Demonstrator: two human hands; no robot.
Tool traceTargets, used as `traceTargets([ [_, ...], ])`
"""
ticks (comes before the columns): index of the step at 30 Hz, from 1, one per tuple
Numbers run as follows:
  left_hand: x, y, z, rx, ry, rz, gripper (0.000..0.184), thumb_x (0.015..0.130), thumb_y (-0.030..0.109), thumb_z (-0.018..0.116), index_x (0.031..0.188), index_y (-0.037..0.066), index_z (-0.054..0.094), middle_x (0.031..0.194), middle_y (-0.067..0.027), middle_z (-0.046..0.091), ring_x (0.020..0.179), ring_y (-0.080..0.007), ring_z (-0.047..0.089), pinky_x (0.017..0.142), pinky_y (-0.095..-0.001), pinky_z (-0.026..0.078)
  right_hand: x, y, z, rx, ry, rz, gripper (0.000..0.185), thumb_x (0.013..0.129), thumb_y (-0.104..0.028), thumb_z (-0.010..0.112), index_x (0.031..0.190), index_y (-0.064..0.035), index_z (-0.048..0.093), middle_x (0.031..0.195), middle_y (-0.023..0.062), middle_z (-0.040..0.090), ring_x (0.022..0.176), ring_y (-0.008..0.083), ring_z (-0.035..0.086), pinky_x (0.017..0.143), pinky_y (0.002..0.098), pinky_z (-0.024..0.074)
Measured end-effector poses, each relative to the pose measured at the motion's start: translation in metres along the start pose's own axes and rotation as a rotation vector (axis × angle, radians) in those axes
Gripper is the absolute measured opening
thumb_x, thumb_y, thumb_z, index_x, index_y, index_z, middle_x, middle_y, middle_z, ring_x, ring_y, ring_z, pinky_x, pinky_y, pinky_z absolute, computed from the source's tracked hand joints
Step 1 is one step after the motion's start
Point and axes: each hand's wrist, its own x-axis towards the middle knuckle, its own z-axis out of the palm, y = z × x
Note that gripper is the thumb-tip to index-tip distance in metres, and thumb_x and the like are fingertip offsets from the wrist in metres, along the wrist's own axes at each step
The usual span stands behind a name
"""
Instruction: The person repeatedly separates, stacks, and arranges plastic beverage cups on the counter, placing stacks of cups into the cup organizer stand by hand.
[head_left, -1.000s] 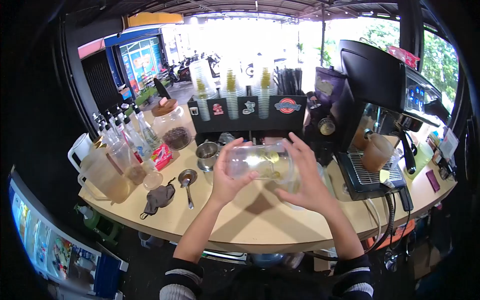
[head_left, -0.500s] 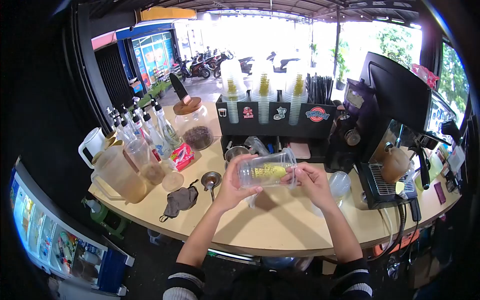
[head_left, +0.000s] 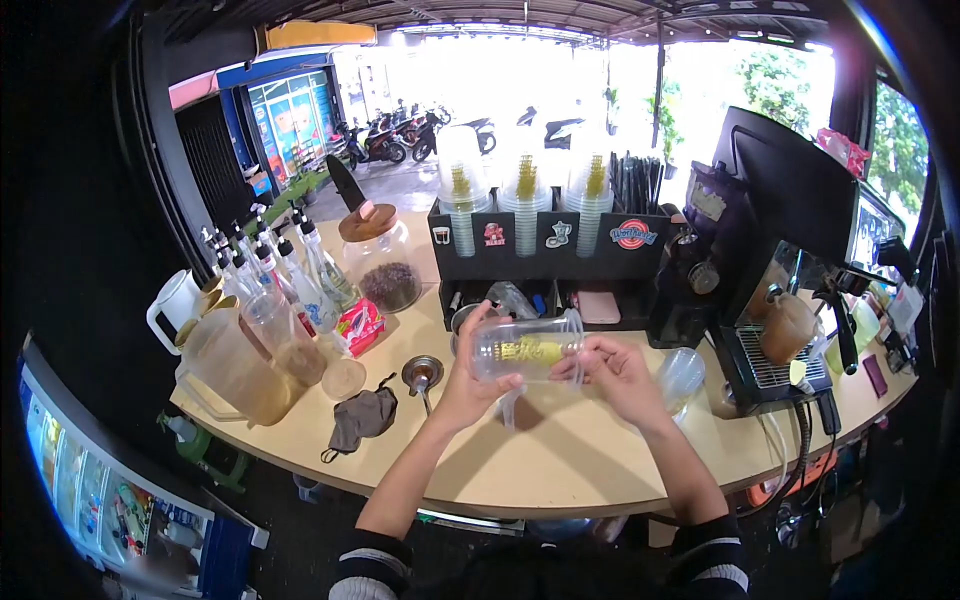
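Note:
A clear plastic cup (head_left: 525,350) with yellow print lies sideways in the air above the counter, its rim to the right. My left hand (head_left: 472,378) is wrapped round its base end, thumb beneath. The fingers of my right hand (head_left: 615,375) pinch the cup at its rim. Behind my left hand a metal pitcher (head_left: 462,322) is partly hidden. Another clear cup (head_left: 681,372) is on the counter right of my right hand. A metal strainer or spoon (head_left: 422,374) and a dark cloth (head_left: 362,417) lie to the left.
Pump bottles (head_left: 305,285), a large jug (head_left: 235,370), a red packet (head_left: 359,327) and a lidded glass jar (head_left: 388,270) stand at the left. A black organizer (head_left: 500,241) holds stacked cups at the back. An espresso machine (head_left: 770,190) occupies the right.
The cup has turned so its yellow print shows, and my right hand has closed on the rim from an open pose. The camera view has shifted.

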Motion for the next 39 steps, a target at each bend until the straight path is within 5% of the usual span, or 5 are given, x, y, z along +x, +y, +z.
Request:
traceTargets([
  [4, 0.008, 0.006, -0.001, 0.283, 0.101, 0.046, 0.084, 0.079, 0.024, 0.068, 0.143, 0.011, 0.015, 0.120, -0.0112, 0.041, 0.114, -0.0202, 0.041, 0.096, -0.0343, 0.038, 0.000, 0.004, 0.005, -0.023, -0.008, -0.057, 0.019, 0.095, -0.013, 0.047, 0.103, 0.0017, 0.055, 0.093, 0.0108, 0.065, 0.089, 0.0142, 0.061, 0.080, 0.0274, 0.0476],
  [12, 0.034, 0.004, -0.003, -0.163, 0.222, -0.174, 0.051, 0.077, 0.018, 0.070, 0.115, 0.004, 0.039, 0.107, -0.0069, 0.050, 0.099, -0.0138, 0.052, 0.088, -0.0284, 0.043, 0.005, -0.011, -0.004, -0.073, -0.146, -0.040, 0.021, 0.093, -0.011, 0.051, 0.108, 0.0024, 0.054, 0.104, 0.0092, 0.062, 0.098, 0.0138, 0.058, 0.090, 0.0282, 0.0438],
  [20, 0.180, 0.075, -0.030, 0.384, 0.364, 0.516, 0.078, 0.067, 0.017, 0.080, 0.128, 0.004, 0.033, 0.126, -0.0121, 0.041, 0.112, -0.0247, 0.048, 0.093, -0.0376, 0.041, 0.070, -0.068, -0.043, -0.573, -0.112, -0.094, 0.023, 0.086, -0.011, 0.059, 0.106, 0.0016, 0.056, 0.098, 0.0101, 0.060, 0.086, 0.0142, 0.060, 0.075, 0.0289, 0.0495],
  [29, 0.315, 0.070, -0.047, 0.888, 0.007, 0.298, 0.083, 0.065, 0.041, 0.079, 0.129, 0.003, 0.040, 0.131, -0.0191, 0.045, 0.118, -0.0380, 0.046, 0.092, -0.0425, 0.044, 0.118, -0.066, -0.044, -0.781, -0.127, -0.269, 0.029, 0.084, -0.014, 0.061, 0.110, -0.0028, 0.054, 0.104, 0.0100, 0.057, 0.086, 0.0185, 0.060, 0.074, 0.0303, 0.0492],
  [39, 0.319, 0.022, -0.060, 1.004, -0.174, 0.038, 0.091, 0.066, 0.052, 0.074, 0.132, 0.000, 0.039, 0.129, -0.0210, 0.048, 0.113, -0.0358, 0.052, 0.091, -0.0417, 0.046, 0.116, -0.045, -0.053, -0.858, -0.204, -0.292, 0.032, 0.083, -0.015, 0.062, 0.110, -0.0017, 0.051, 0.104, 0.0142, 0.054, 0.084, 0.0240, 0.059, 0.068, 0.0328, 0.0497],
])
